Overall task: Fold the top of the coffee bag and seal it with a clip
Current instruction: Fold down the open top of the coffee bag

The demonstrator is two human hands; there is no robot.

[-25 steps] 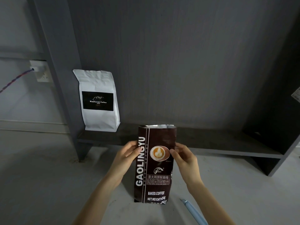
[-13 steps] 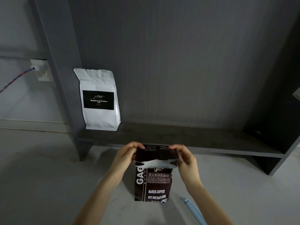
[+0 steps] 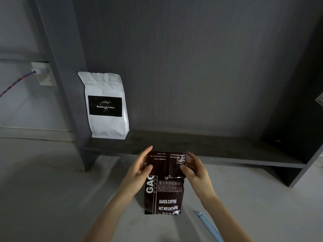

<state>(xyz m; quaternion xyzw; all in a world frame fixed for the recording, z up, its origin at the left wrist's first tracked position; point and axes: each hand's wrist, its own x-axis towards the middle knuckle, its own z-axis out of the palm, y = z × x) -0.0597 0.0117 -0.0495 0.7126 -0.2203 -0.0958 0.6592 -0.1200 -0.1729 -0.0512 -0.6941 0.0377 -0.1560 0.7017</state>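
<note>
A dark brown coffee bag stands upright on the grey surface at lower centre. Its top part is folded down toward me over the front, with the back print showing upside down. My left hand presses the folded flap at its left edge with the thumb on the front. At the flap's right edge my right hand pinches it in the same way. A long light blue clip lies on the surface to the lower right of the bag, apart from both hands.
A white coffee bag with a black label stands on the low dark shelf at the left, against a grey upright post. A wall socket with a cable is further left. The shelf's dark side panel rises at the right.
The bag's top went from standing straight up to being folded down over the front. Both hands moved up from the bag's sides to the fold and now press the flap flatter.
</note>
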